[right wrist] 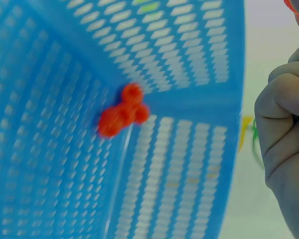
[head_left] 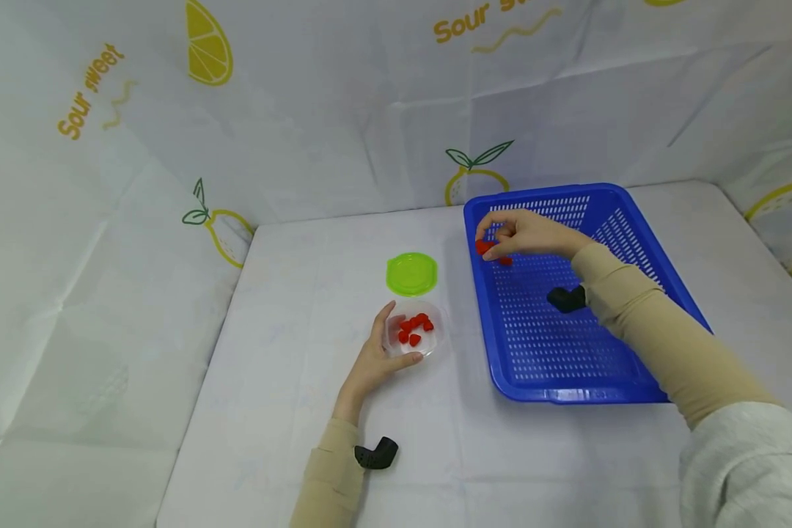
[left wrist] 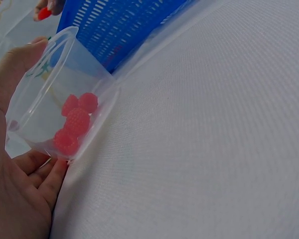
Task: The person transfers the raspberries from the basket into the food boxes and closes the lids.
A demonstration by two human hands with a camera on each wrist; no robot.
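Observation:
My left hand holds a clear plastic cup with thumb and fingers round its sides. Several red raspberries lie in the bottom of the cup, which appears to stand on the table. My right hand pinches a raspberry between thumb and fingertips, above the left side of the blue basket. Below that hand, in a corner of the basket, sits a cluster of several raspberries; the head view shows only part of it past the fingers.
Behind the cup, a bright green round lid lies flat on the white table. The basket has raised slotted walls and stands right of the cup. A white printed cloth hangs behind and beside the table.

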